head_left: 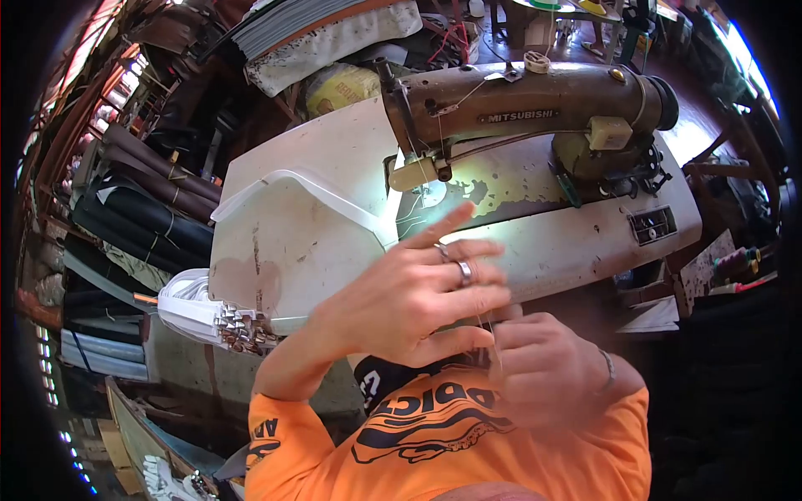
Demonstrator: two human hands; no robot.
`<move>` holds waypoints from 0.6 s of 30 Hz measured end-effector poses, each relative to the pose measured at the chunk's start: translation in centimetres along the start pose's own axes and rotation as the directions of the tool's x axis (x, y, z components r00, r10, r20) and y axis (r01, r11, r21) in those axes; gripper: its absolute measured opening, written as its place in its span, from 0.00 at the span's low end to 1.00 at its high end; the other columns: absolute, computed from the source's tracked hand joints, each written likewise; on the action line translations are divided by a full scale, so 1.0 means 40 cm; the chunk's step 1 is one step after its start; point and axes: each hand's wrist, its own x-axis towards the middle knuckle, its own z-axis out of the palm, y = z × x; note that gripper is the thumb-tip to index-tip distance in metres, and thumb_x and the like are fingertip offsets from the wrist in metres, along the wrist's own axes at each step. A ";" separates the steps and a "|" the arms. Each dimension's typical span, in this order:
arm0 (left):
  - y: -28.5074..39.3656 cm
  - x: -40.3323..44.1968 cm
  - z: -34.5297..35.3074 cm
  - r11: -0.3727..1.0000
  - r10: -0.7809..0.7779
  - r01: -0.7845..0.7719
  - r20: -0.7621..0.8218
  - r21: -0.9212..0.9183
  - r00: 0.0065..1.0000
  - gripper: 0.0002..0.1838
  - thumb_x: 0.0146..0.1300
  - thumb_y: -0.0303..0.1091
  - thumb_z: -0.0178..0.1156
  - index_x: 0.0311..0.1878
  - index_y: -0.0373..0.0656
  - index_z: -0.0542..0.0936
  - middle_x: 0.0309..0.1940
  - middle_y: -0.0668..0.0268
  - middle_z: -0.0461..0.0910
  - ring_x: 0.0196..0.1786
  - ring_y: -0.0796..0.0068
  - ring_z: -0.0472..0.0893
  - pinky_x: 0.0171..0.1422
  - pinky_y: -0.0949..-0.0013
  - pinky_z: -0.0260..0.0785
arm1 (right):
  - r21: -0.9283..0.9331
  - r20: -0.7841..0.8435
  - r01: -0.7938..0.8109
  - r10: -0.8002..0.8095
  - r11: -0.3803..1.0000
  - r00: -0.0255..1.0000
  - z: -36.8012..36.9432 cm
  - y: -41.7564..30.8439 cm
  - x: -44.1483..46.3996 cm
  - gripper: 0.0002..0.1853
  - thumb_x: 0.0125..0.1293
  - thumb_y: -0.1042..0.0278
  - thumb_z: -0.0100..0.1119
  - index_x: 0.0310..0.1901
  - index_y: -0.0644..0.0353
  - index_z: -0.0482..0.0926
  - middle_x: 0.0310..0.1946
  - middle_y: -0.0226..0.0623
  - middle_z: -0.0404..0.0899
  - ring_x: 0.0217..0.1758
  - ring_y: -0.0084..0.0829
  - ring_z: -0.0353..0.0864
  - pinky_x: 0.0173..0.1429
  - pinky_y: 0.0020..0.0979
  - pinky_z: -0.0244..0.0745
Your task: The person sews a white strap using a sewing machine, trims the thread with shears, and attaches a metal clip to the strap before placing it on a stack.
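Left hand (426, 288) in front of the table (301, 275), back toward the camera, fingers spread fairly wide. Outermost finger stretches toward the sewing machine (518, 108); the others bend loosely to the right. Rings (464, 273) on two of them.

Right hand (539, 363) just beside and lower, before the orange shirt (434, 426). Fingers curled in, gap narrow; hand blurred. Wristband (607, 367) at that wrist.

Thin pale thread (499, 355) shows between the two hands, near the left thumb and the right fingers. Cannot tell which fingers, if any, grip it.

Machine is brown, lettered MITSUBISHI, on the table beyond the hands; bright light around its needle end. White strip (292, 184) lies bent on the table left of the machine, near end just beyond the left hand. Inset tray (652, 225) with small parts at the table's right end.

At the table's left front corner: bundle of white pieces (188, 309), metal clips (238, 326) clustered at one end. Farther left, dark rolls (150, 225) stacked, some tied with string. Behind the table, a yellowish sack (342, 88). Right side, thread cones (735, 263), well apart from both hands.
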 end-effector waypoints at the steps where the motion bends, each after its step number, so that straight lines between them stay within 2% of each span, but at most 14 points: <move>1: -0.023 -0.010 0.019 0.999 0.032 -0.031 0.033 -0.028 0.999 0.16 0.56 0.33 0.74 0.49 0.45 0.89 0.40 0.69 0.87 0.47 0.62 0.86 0.79 0.46 0.67 | 0.033 0.019 -0.032 0.031 0.999 0.999 -0.015 -0.005 -0.009 0.12 0.53 0.79 0.67 0.24 0.59 0.71 0.28 0.33 0.73 0.28 0.37 0.74 0.28 0.37 0.72; 2: -0.036 -0.013 0.028 0.996 0.065 -0.061 0.067 -0.059 0.996 0.15 0.56 0.32 0.74 0.49 0.45 0.89 0.39 0.69 0.86 0.47 0.64 0.86 0.79 0.46 0.67 | 0.058 -0.031 -0.035 0.037 0.998 0.999 -0.025 -0.001 -0.023 0.11 0.53 0.79 0.67 0.24 0.59 0.72 0.28 0.33 0.75 0.27 0.38 0.76 0.29 0.36 0.73; 3: -0.042 -0.020 0.020 0.998 0.064 -0.063 0.051 -0.024 0.997 0.16 0.53 0.29 0.74 0.47 0.45 0.89 0.33 0.71 0.83 0.41 0.68 0.84 0.68 0.54 0.76 | 0.082 -0.086 -0.038 0.045 0.996 0.995 -0.031 0.005 -0.037 0.10 0.52 0.79 0.67 0.24 0.59 0.73 0.29 0.34 0.76 0.27 0.38 0.77 0.30 0.36 0.74; 4: -0.041 -0.024 0.002 0.999 0.042 -0.044 0.065 0.017 0.997 0.16 0.52 0.28 0.74 0.47 0.45 0.89 0.32 0.71 0.82 0.39 0.68 0.82 0.63 0.56 0.76 | 0.109 -0.145 -0.040 0.056 0.993 0.988 -0.035 0.007 -0.051 0.10 0.52 0.79 0.67 0.25 0.59 0.73 0.29 0.34 0.77 0.27 0.38 0.78 0.30 0.35 0.75; 6: -0.038 -0.029 -0.043 0.994 0.002 -0.013 0.091 0.111 0.996 0.16 0.50 0.28 0.74 0.46 0.45 0.89 0.30 0.71 0.81 0.34 0.68 0.80 0.52 0.61 0.75 | 0.037 -0.283 -0.107 0.114 0.994 0.952 -0.047 0.007 -0.072 0.06 0.55 0.73 0.68 0.34 0.61 0.82 0.37 0.39 0.84 0.30 0.38 0.83 0.34 0.34 0.79; 7: -0.040 -0.041 -0.052 0.992 0.002 -0.008 0.048 0.127 0.999 0.17 0.47 0.25 0.74 0.44 0.43 0.88 0.29 0.71 0.80 0.30 0.68 0.77 0.43 0.64 0.69 | -0.008 -0.346 -0.149 0.137 0.989 0.928 -0.054 0.008 -0.082 0.09 0.58 0.69 0.68 0.39 0.62 0.86 0.40 0.41 0.87 0.31 0.39 0.86 0.36 0.33 0.81; 9: -0.042 -0.077 -0.084 0.983 -0.074 0.069 0.022 0.168 0.997 0.16 0.47 0.24 0.73 0.42 0.42 0.88 0.28 0.70 0.81 0.30 0.67 0.77 0.43 0.64 0.69 | -0.119 -0.340 -0.281 0.227 0.952 0.913 -0.109 0.005 -0.107 0.19 0.66 0.53 0.66 0.46 0.63 0.88 0.44 0.47 0.88 0.38 0.40 0.89 0.45 0.36 0.84; 10: -0.045 -0.093 -0.101 0.977 -0.110 0.106 0.010 0.188 0.994 0.15 0.47 0.23 0.73 0.41 0.42 0.88 0.28 0.70 0.81 0.30 0.67 0.77 0.43 0.64 0.69 | -0.119 -0.418 -0.315 0.241 0.942 0.876 -0.118 0.004 -0.116 0.23 0.68 0.47 0.65 0.49 0.62 0.86 0.44 0.50 0.87 0.40 0.40 0.89 0.48 0.39 0.83; 12: -0.052 -0.115 -0.128 0.952 -0.163 0.161 -0.014 0.259 0.987 0.12 0.50 0.22 0.73 0.39 0.41 0.87 0.28 0.68 0.81 0.31 0.66 0.78 0.43 0.63 0.69 | -0.228 -0.534 -0.349 0.183 0.909 0.825 -0.147 0.016 -0.141 0.27 0.70 0.43 0.63 0.53 0.63 0.83 0.46 0.52 0.85 0.39 0.36 0.87 0.49 0.38 0.81; 14: -0.066 -0.141 -0.135 0.934 -0.190 0.194 -0.041 0.299 0.981 0.11 0.53 0.23 0.73 0.40 0.43 0.86 0.28 0.68 0.80 0.33 0.66 0.80 0.44 0.64 0.69 | -0.239 -0.628 -0.393 0.167 0.888 0.760 -0.172 0.022 -0.140 0.29 0.73 0.41 0.60 0.55 0.64 0.81 0.48 0.53 0.83 0.36 0.33 0.84 0.48 0.36 0.79; 15: -0.065 -0.147 -0.132 0.937 -0.211 0.219 -0.057 0.271 0.976 0.08 0.54 0.23 0.73 0.37 0.42 0.84 0.28 0.66 0.80 0.32 0.65 0.79 0.42 0.64 0.69 | -0.247 -0.622 -0.367 0.144 0.897 0.770 -0.191 0.032 -0.149 0.30 0.75 0.40 0.58 0.56 0.66 0.80 0.50 0.53 0.81 0.35 0.30 0.82 0.47 0.34 0.77; 16: -0.069 -0.152 -0.133 0.920 -0.243 0.247 -0.049 0.305 0.969 0.08 0.55 0.22 0.72 0.36 0.42 0.84 0.28 0.66 0.80 0.31 0.65 0.79 0.41 0.64 0.68 | -0.225 -0.638 -0.352 0.136 0.909 0.758 -0.197 0.038 -0.146 0.28 0.76 0.43 0.56 0.52 0.66 0.81 0.47 0.53 0.82 0.34 0.30 0.82 0.45 0.33 0.77; 18: -0.077 -0.166 -0.133 0.880 -0.305 0.297 -0.040 0.370 0.952 0.07 0.56 0.22 0.72 0.35 0.41 0.83 0.28 0.65 0.81 0.30 0.64 0.79 0.39 0.64 0.68 | -0.166 -0.618 -0.369 0.195 0.915 0.762 -0.198 0.048 -0.138 0.22 0.78 0.51 0.56 0.51 0.66 0.83 0.44 0.48 0.84 0.34 0.30 0.83 0.42 0.31 0.77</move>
